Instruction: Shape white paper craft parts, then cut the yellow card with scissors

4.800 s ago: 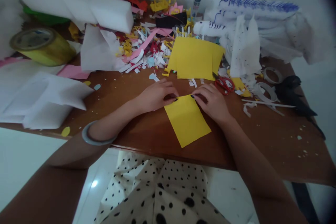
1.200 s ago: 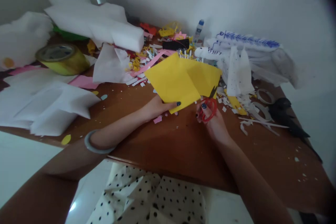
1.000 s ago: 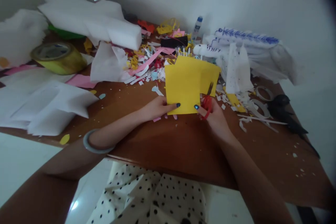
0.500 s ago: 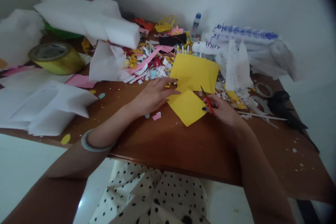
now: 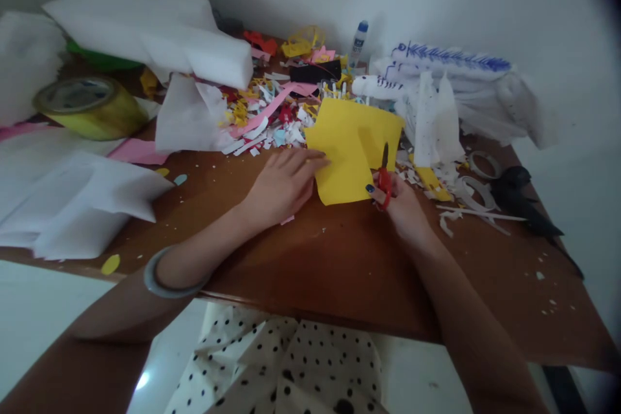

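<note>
My left hand (image 5: 287, 182) grips the left edge of a square yellow paper sheet (image 5: 342, 174), its fingertips partly hidden by the paper. My right hand (image 5: 398, 202) is closed around small red-handled scissors (image 5: 384, 182), whose dark blades point away from me. The right thumb lies at the near right corner of the same sheet. Behind it, a second yellow sheet (image 5: 384, 121) overlaps it, so the border between the two is hard to see.
Colourful paper scraps (image 5: 264, 116) heap behind the sheets, near a glue bottle (image 5: 359, 44). White foam pieces (image 5: 194, 45) and a roll of yellow tape (image 5: 92, 110) lie at left. Tape rings (image 5: 478, 193) and a black object (image 5: 521, 204) sit at right on the brown table (image 5: 310, 272).
The front yellow sheet has turned from a diamond angle to nearly square-on and moved slightly away from me. The scissors have swung more upright, and the left hand has shifted slightly left.
</note>
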A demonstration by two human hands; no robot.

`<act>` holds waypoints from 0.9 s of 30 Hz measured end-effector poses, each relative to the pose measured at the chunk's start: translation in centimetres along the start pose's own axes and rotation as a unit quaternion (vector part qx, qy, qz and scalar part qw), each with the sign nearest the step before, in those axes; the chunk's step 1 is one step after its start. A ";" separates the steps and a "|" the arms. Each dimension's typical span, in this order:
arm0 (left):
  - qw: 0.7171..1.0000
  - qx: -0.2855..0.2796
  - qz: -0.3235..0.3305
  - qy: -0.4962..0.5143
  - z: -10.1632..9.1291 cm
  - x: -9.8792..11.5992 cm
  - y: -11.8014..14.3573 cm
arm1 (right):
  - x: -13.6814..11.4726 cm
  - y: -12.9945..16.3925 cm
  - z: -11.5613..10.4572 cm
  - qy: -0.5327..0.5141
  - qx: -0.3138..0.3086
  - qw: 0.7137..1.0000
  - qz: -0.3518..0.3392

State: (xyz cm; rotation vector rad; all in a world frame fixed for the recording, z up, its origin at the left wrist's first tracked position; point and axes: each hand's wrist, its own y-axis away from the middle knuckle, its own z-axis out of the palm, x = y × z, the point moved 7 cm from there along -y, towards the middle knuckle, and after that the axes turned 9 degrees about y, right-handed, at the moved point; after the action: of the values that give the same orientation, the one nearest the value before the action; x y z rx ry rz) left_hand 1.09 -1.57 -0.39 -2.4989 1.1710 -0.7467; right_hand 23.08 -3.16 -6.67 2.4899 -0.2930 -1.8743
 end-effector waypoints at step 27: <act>0.936 -0.111 -0.290 0.168 2.5 -3.3 1.0 | -1.5 2.7 3.9 -0.067 -0.054 0.996 -0.006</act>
State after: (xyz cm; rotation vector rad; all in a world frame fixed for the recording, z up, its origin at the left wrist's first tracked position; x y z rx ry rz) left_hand 0.11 0.44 -4.02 -3.0355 0.6113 -1.2934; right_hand 18.62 -5.14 -5.99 2.3073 -0.1746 -2.0084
